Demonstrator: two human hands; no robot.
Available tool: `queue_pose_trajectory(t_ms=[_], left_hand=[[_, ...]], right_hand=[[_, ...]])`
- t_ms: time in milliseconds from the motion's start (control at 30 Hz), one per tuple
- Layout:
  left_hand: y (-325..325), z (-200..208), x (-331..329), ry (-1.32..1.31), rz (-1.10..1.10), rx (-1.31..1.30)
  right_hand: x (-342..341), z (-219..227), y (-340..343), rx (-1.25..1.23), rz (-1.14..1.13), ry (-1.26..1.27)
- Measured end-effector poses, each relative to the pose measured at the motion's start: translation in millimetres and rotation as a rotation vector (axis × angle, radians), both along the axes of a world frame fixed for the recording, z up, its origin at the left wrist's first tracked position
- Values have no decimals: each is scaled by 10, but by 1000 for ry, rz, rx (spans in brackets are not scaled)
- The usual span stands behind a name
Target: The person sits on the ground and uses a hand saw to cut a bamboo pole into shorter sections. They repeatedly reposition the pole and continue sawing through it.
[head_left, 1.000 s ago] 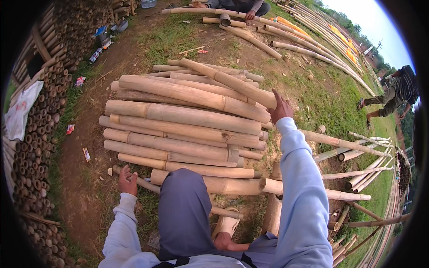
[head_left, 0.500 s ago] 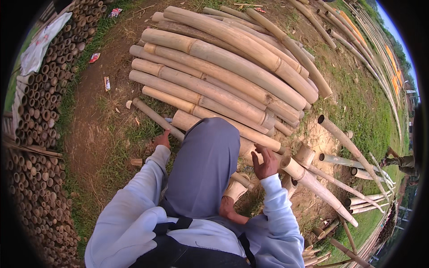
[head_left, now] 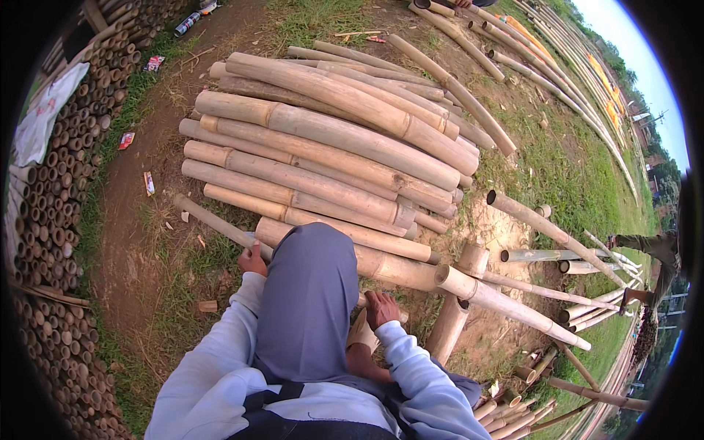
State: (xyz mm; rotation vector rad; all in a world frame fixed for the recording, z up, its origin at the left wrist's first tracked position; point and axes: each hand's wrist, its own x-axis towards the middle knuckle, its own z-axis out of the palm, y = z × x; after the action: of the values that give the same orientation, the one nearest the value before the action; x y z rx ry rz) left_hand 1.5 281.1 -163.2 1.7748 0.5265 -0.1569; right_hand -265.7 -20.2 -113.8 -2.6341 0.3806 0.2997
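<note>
A thin bamboo pole (head_left: 216,221) runs slantwise in front of me and passes out of sight behind my raised knee (head_left: 308,293). My left hand (head_left: 252,261) is closed on it, left of the knee; a small pale bluish thing beside the fingers is too small to name. On the knee's other side my right hand (head_left: 382,309) is closed over a thin bamboo end, which lines up with the same pole. Just beyond the knee lies a thick bamboo pole (head_left: 396,268), in front of the pile of cut bamboo (head_left: 330,143).
Stacked bamboo (head_left: 55,323) shows its round ends along the left. A thick bamboo piece (head_left: 506,306) slants away at right, near a short upright stump (head_left: 473,259). More poles (head_left: 554,231) lean farther right, where another person's legs (head_left: 649,253) show. Litter (head_left: 127,140) dots the ground.
My right hand, raised with spread fingers before, has come down onto the bamboo end. My left hand has closed on the thin pole. The view has shifted, showing more of the far ground.
</note>
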Motion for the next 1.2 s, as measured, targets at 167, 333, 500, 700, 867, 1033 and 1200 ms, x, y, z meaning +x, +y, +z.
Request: queue_pose_trajectory(t_ms=[167,333,500,700,867,1033,1200], left_hand=[[-608,1307,533,-210,-280,-527],[-1209,1941,1109,-192,-399,-812],[-708,1440,875,-207,-418,-385],[312,390,543,176,-373,-133],[393,587,419,305,-508,-347],[-165,1880,438,176,-830,-666],[-1116,3174,67,-545,-1255,219]], right_hand=[[385,1299,-262,-3,-91,-204],[724,1813,-681,-121,-176,-340],[405,1436,-490,-47,-149,-335],[-161,808,-126,-56,-51,-194],[-376,382,-280,23,-77,-171],[-616,937,-551,31,-601,-262],[-1066,1617,-900,35,-804,-429]])
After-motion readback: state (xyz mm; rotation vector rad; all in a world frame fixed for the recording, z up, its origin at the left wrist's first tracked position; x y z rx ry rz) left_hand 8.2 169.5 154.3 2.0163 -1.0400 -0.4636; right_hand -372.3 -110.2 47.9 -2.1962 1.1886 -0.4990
